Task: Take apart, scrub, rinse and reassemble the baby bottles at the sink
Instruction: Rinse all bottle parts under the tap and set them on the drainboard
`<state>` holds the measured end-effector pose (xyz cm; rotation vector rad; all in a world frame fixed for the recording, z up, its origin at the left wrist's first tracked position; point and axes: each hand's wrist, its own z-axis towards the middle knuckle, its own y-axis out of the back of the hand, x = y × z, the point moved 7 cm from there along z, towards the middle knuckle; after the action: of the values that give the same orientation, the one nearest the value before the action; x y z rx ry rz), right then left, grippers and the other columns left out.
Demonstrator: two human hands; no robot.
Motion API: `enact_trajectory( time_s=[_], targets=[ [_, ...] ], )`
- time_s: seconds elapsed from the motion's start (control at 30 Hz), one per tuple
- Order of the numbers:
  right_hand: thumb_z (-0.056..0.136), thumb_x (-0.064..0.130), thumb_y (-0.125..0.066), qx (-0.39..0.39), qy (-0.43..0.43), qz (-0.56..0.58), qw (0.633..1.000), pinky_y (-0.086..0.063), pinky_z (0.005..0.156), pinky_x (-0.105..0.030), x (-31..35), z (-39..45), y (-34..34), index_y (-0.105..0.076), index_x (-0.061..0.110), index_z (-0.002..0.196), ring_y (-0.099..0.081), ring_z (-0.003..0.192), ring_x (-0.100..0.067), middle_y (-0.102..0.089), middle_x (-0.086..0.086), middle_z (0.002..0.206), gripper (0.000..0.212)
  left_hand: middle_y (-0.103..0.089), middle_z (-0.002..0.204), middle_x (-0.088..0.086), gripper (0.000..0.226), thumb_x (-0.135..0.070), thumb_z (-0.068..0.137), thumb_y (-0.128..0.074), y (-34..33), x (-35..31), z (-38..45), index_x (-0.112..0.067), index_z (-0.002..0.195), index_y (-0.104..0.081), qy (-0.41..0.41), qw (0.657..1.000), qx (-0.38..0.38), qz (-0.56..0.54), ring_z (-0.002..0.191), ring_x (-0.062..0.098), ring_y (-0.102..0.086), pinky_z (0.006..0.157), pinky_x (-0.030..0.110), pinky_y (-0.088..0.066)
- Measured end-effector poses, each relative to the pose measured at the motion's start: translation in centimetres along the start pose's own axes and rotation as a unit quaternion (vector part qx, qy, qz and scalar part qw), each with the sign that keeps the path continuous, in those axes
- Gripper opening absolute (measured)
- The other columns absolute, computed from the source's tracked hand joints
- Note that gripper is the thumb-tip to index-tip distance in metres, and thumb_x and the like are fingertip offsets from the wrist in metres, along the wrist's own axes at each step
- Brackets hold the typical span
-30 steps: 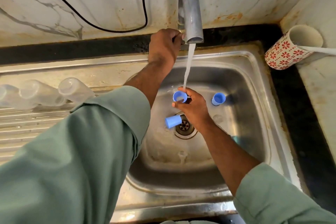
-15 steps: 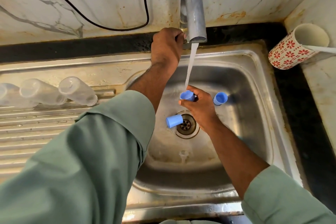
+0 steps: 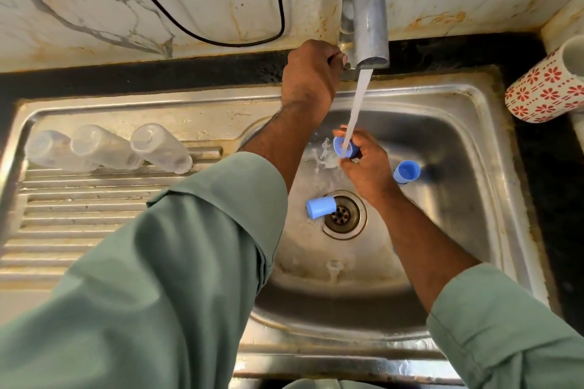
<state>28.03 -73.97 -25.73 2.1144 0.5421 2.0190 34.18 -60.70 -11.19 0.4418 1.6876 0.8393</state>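
Stained marble wall and a black ledge back a steel sink (image 3: pixel 474 98), its ribbed drainboard running off to the left. On that drainboard three clear bottles (image 3: pixel 104 148) lie side by side, mouths toward the basin, without their caps.

The left hand (image 3: pixel 311 73) reaches up behind the spout (image 3: pixel 366 9), its fingers curled round the tap handle. Water runs in a steady stream. The right hand (image 3: pixel 368 167) grips a blue cap (image 3: pixel 343 147) in its fingers and thumb, right in the stream.

What has changed over the last second: the cap was held mouth-up, filling; now it is tipped toward the left, and spray scatters across the basin just beside it. The hand has also shifted slightly up toward the spout. That reads as the inside being flushed and dumped, so this cap's rinse is probably close to done.

Two more blue caps wait in the basin and have not moved: one (image 3: pixel 320 207) on its side touching the drain's edge, another (image 3: pixel 407 171) on its side just right of the right hand. Both probably need the same rinse before reassembly can start.

A red-flowered mug (image 3: pixel 546 91) lies tipped on the table at the right.
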Motion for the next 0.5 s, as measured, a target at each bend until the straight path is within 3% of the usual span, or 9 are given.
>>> enact_trajectory(
  time_s=[0.07,0.13,0.23,0.33,0.4,0.5],
  targets=[
    [0.079,-0.015,-0.061,0.017,-0.016,0.036,0.999,-0.046,0.086,-0.008,0.1,0.0,-0.2,-0.063,0.017,0.121,-0.06,0.103,-0.01,-0.064,0.0,0.117,0.052,-0.054,0.081,-0.003,0.018,-0.022,0.098,-0.057,-0.1,-0.1,-0.1,-0.01,0.106,-0.068,0.0,1.0,0.002,0.012,0.079,0.014,-0.056,0.077,0.024,-0.05],
    [0.079,-0.017,-0.063,0.052,-0.078,0.141,0.986,-0.052,0.086,-0.017,-0.1,-0.2,-1.0,-0.064,0.022,0.114,-0.064,0.101,-0.014,-0.068,-0.001,0.109,0.052,-0.052,0.085,-0.003,0.019,-0.021,0.099,-0.054,-0.1,-0.2,-0.2,-0.01,0.111,-0.065,0.005,1.0,0.004,0.019,0.081,0.013,-0.053,0.078,0.022,-0.047],
    [0.084,-0.019,-0.057,0.118,-0.198,0.365,0.902,-0.056,0.091,-0.032,-0.9,-1.1,-3.0,-0.064,0.016,0.114,-0.065,0.105,-0.021,-0.068,-0.003,0.114,0.047,-0.059,0.094,0.005,0.022,-0.017,0.1,-0.05,-0.1,-0.4,-0.7,-0.006,0.115,-0.062,0.016,1.0,0.011,-0.014,0.086,0.017,-0.055,0.082,0.026,-0.046],
    [0.092,-0.013,-0.047,0.148,-0.247,0.492,0.821,-0.057,0.085,-0.028,-1.1,-1.8,-4.4,-0.061,0.01,0.12,-0.063,0.108,-0.02,-0.067,-0.006,0.116,0.038,-0.067,0.103,0.02,0.02,-0.009,0.097,-0.051,0.7,-0.7,-1.3,0.003,0.106,-0.064,0.005,0.999,-0.005,-0.04,0.093,0.034,-0.061,0.082,0.035,-0.049],
    [0.094,-0.009,-0.044,0.142,-0.25,0.525,0.801,-0.057,0.082,-0.026,-1.1,-2.0,-4.8,-0.061,0.008,0.118,-0.064,0.106,-0.02,-0.069,-0.008,0.114,0.034,-0.067,0.105,0.024,0.02,-0.005,0.095,-0.051,0.9,-1.0,-1.7,0.006,0.104,-0.064,-0.01,0.999,-0.008,-0.032,0.097,0.038,-0.061,0.081,0.036,-0.048],
    [0.091,-0.001,-0.05,0.114,-0.249,0.569,0.775,-0.056,0.08,-0.026,-1.3,-2.1,-4.5,-0.063,0.01,0.117,-0.065,0.101,-0.018,-0.069,-0.008,0.115,0.032,-0.067,0.106,0.021,0.02,-0.009,0.097,-0.051,0.8,-0.6,-1.6,0.004,0.107,-0.063,0.022,0.998,-0.008,-0.055,0.083,0.031,-0.055,0.078,0.032,-0.046]
  ],
)
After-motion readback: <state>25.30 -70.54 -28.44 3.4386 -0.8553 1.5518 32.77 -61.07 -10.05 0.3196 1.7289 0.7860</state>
